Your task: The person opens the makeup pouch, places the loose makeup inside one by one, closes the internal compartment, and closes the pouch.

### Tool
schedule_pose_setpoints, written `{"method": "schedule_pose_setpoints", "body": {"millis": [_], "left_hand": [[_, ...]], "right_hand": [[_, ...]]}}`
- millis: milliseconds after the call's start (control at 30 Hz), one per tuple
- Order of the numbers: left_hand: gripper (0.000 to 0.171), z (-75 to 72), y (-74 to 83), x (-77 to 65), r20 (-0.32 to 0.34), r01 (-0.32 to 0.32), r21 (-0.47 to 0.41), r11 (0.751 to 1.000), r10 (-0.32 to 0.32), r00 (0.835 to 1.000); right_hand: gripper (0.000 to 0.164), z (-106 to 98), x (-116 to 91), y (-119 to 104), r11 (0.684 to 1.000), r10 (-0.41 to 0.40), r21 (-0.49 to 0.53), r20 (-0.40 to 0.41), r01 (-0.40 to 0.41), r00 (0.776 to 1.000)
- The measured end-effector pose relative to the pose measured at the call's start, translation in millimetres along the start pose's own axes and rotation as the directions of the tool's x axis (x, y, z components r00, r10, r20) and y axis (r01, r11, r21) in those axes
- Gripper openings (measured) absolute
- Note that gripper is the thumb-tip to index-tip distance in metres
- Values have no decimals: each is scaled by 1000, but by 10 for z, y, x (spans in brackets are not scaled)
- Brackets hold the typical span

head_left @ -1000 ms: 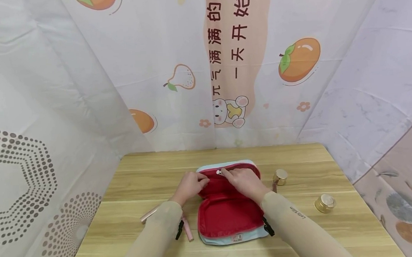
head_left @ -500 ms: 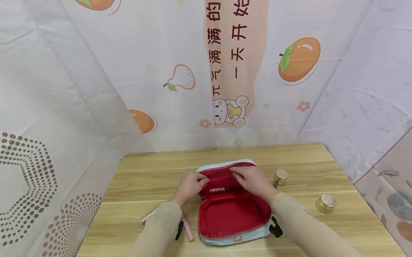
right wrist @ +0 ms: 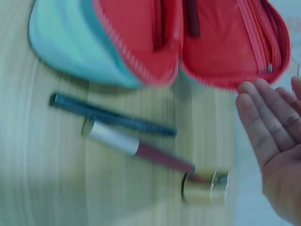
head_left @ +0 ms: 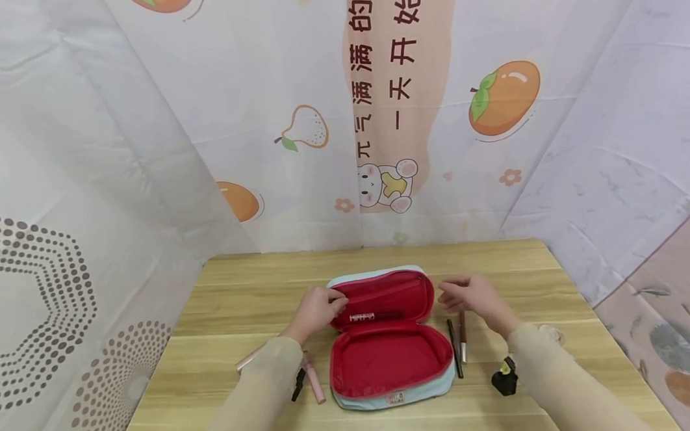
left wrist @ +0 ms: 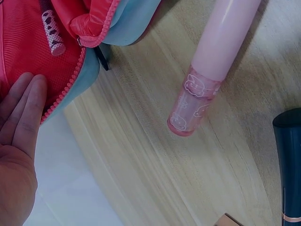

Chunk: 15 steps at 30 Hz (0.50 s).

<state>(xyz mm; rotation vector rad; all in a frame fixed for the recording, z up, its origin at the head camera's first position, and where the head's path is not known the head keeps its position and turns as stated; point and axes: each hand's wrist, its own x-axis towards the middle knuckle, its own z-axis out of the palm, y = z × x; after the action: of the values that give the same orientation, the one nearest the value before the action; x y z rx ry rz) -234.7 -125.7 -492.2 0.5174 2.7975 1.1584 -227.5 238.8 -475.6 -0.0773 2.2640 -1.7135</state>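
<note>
A light blue zip pouch point(head_left: 424, 393) with red lining lies spread wide, its lid point(head_left: 395, 288) leaning back. My left hand point(head_left: 317, 311) grips the lid's left edge, fingers against the red lining in the left wrist view and thumb hidden. Inside the lid rests a slim dark stick point(head_left: 388, 315) with a white-and-pink patterned end point(left wrist: 51, 33). My right hand point(head_left: 473, 298) hovers just right of the lid, holding nothing; its fingers point(right wrist: 263, 110) stretch toward the zipped rim in the right wrist view. Below that hand are a black pen point(head_left: 455, 350) and a brown-and-silver stick point(head_left: 463, 336).
A gold jar point(right wrist: 211, 188) lies by the brown-and-silver stick. Left of the pouch is a pink tube with cat drawings point(left wrist: 207, 70), alongside a dark tube point(left wrist: 289, 160). A rose-gold tube point(head_left: 248, 358) is partly under the left sleeve. Printed curtains point(head_left: 297, 198) hang behind the table.
My right hand has let go of the patterned stick, now lying in the lid, and moved right, out of the pouch. My left hand keeps its place at the lid edge.
</note>
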Motion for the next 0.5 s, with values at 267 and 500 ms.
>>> {"method": "schedule_pose_setpoints", "body": {"millis": [267, 500], "left_hand": [[17, -6, -1, -6, 8, 3, 0, 1000, -3, 1000], [18, -9, 11, -9, 22, 19, -13, 1000, -18, 1000]], "right_hand": [[34, -230, -127, 205, 995, 97, 2, 10, -97, 995], [31, -341, -194, 378, 978, 210, -3, 9, -210, 978]]}}
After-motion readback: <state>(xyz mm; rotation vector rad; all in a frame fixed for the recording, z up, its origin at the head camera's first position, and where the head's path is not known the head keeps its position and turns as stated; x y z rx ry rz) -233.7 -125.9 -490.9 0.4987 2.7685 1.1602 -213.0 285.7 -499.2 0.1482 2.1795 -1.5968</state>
